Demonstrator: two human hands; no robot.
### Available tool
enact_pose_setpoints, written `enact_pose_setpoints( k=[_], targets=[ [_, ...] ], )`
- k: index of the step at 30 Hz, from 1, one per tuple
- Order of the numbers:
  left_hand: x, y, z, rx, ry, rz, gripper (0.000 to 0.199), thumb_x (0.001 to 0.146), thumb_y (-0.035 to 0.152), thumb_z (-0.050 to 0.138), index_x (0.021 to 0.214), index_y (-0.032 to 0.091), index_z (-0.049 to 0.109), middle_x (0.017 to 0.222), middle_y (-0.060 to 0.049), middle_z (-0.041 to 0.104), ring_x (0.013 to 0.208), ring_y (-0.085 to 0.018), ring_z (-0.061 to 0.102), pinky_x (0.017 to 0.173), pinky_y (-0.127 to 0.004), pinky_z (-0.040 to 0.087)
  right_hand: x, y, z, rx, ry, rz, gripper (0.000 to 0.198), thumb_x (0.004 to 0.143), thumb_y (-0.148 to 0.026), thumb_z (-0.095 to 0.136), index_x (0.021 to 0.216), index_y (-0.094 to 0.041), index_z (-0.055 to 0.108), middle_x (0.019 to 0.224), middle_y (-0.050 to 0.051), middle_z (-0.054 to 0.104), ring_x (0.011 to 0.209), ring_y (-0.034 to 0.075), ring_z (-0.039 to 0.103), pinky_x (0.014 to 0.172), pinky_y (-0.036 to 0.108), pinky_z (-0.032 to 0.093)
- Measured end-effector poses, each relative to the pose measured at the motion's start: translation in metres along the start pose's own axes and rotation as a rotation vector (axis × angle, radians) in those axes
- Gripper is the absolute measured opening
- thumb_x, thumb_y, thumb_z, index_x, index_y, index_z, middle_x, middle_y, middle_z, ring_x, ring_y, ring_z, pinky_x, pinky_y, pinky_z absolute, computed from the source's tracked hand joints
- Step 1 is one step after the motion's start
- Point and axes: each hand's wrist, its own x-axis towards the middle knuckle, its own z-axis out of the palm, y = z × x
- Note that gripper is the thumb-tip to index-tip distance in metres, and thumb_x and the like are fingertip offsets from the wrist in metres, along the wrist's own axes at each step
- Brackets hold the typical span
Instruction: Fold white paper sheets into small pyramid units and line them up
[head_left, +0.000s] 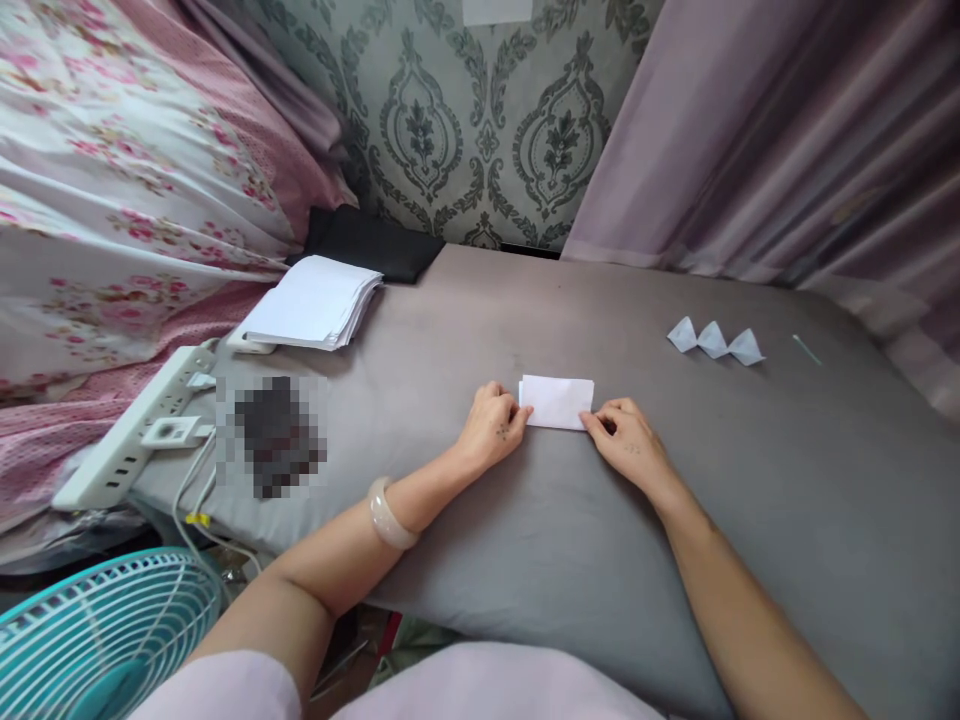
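A small folded sheet of white paper [557, 402] lies in front of me on the grey-covered surface, its long side running left to right. My left hand [495, 422] pinches its left edge, thumb on top and fingers curled. At the lower right corner, my right hand [626, 438] grips the paper between thumb and bent fingers. The layers show slightly offset along the top and left edges. Farther off to the right stand three small folded paper shapes [713, 340] in a row, apart from both hands.
A stack of white paper [319, 300] sits at the back left, by a black flat item [375, 243]. Left are a power strip [142, 425] with cables, a blurred-out patch [277, 437] and a turquoise fan [112, 630]. A thin pale stick [808, 348] lies far right.
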Motion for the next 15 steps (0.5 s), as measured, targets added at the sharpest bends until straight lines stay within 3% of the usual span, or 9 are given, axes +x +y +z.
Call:
enact_pose_setpoints(
  k=[15],
  targets=[
    [0.0035, -0.0004, 0.0013, 0.05, -0.019, -0.039, 0.024, 0.085, 0.029, 0.06, 0.067, 0.015, 0.063, 0.086, -0.009, 0.055, 0.091, -0.023, 0.054, 0.088, -0.038, 0.047, -0.0004, -0.0039, 0.005, -0.068, 0.073, 0.01, 0.034, 0.082, -0.049, 0.054, 0.064, -0.022, 0.061, 0.092, 0.005, 0.059, 0.085, 0.021, 0.057, 0.077, 0.034, 0.043]
  ],
)
